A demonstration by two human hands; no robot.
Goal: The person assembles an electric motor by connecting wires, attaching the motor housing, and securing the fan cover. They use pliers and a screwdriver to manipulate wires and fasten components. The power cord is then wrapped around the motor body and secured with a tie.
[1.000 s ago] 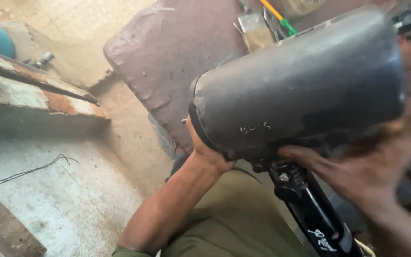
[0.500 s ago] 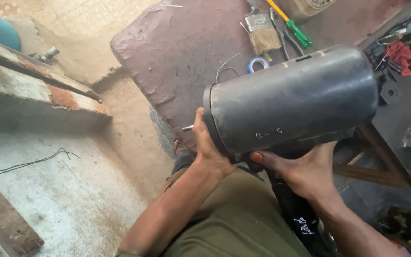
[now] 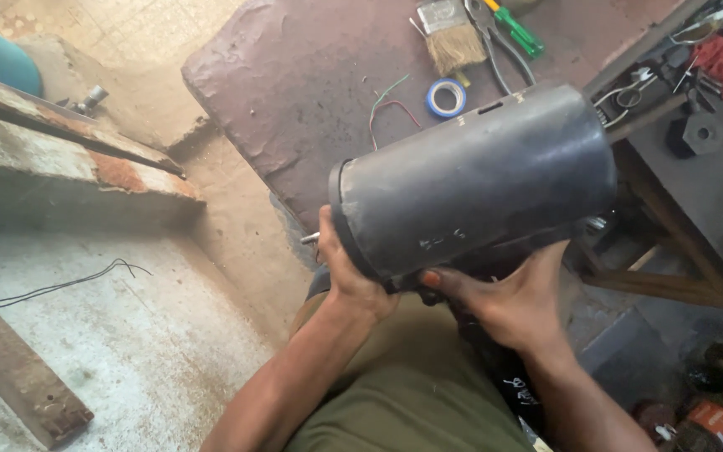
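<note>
Reddish slab across the top, stained and bare in the middle. Dark cylinder held tilted in the air above the lap, in front of the slab. Right hand cupped under its lower side; left hand clasped on its near rim. Brush, pliers, screwdriver, blue tape roll lying on the slab.

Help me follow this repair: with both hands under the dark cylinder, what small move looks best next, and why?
Probably lower the dark metal cylinder onto the reddish slab ahead. The left hand grips its near end and the right hand cups its underside, so it hangs unsupported over the lap, and the slab's near part shows room beside the tape roll.
</note>
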